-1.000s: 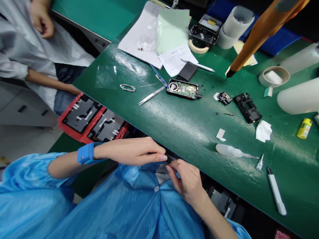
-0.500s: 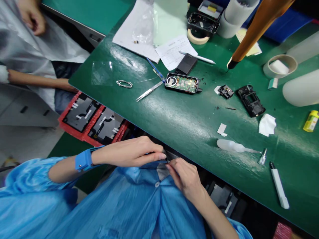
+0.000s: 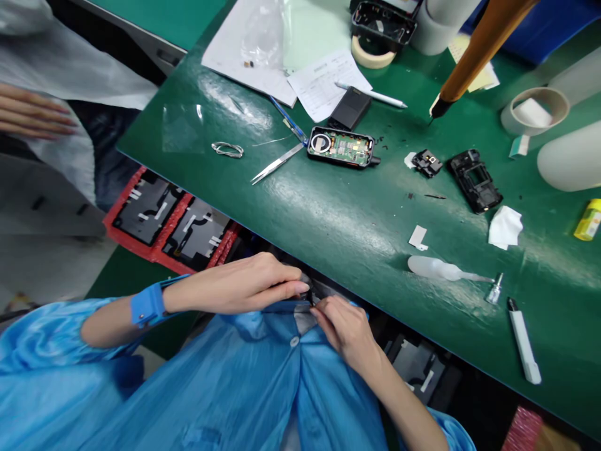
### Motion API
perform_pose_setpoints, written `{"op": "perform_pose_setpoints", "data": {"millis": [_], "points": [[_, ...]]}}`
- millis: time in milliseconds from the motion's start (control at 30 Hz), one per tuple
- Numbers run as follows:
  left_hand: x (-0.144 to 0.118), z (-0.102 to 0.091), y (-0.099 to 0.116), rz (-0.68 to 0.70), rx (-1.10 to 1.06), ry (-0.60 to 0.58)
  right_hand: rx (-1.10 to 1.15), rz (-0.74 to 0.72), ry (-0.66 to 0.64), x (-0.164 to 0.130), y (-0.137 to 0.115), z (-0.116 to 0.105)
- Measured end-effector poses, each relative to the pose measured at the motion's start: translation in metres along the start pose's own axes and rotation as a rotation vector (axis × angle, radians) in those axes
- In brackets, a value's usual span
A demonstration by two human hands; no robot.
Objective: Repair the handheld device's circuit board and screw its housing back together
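Observation:
My left hand (image 3: 256, 283), with a blue wrist strap (image 3: 149, 305) behind it, is closed in a pinch just off the table's front edge. My right hand (image 3: 346, 327) is pinched close by on the right, fingertips almost meeting the left ones. A small dark piece (image 3: 308, 294) shows between the fingertips; its kind cannot be made out. Both hands hover over the lap of my blue smock (image 3: 248, 382). On the table beyond lies an opened handheld device (image 3: 341, 148) with a green circuit board, beside tweezers (image 3: 278, 164).
A brown-handled tool (image 3: 479, 59) hangs over the table (image 3: 328, 213). Right of centre lie black housing parts (image 3: 475, 181), a dropper bottle (image 3: 434, 268) and a white-handled knife-like tool (image 3: 524, 344). Red-wrapped panels (image 3: 148, 210) sit below the left edge. Another person's hand (image 3: 35, 113) is at left.
The view has shifted slightly, so the table items sit a little higher. My hands stay pinched together at the same place. The other person's hands have moved.

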State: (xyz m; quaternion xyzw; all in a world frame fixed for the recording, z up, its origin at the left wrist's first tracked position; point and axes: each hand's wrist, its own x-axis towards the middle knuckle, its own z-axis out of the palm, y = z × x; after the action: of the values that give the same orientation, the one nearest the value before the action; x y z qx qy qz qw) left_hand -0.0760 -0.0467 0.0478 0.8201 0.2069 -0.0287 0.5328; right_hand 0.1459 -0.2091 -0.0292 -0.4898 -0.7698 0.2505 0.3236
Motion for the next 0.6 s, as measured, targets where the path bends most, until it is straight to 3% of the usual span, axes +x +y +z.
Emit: {"op": "perform_pose_setpoints", "data": {"millis": [367, 600], "points": [[0.002, -0.001, -0.001, -0.135, -0.055, -0.024, 0.015, 0.024, -0.015, -0.004, 0.004, 0.003], [0.008, -0.01, 0.001, -0.173, -0.14, -0.117, -0.007, -0.002, 0.006, -0.004, 0.003, 0.005]]}}
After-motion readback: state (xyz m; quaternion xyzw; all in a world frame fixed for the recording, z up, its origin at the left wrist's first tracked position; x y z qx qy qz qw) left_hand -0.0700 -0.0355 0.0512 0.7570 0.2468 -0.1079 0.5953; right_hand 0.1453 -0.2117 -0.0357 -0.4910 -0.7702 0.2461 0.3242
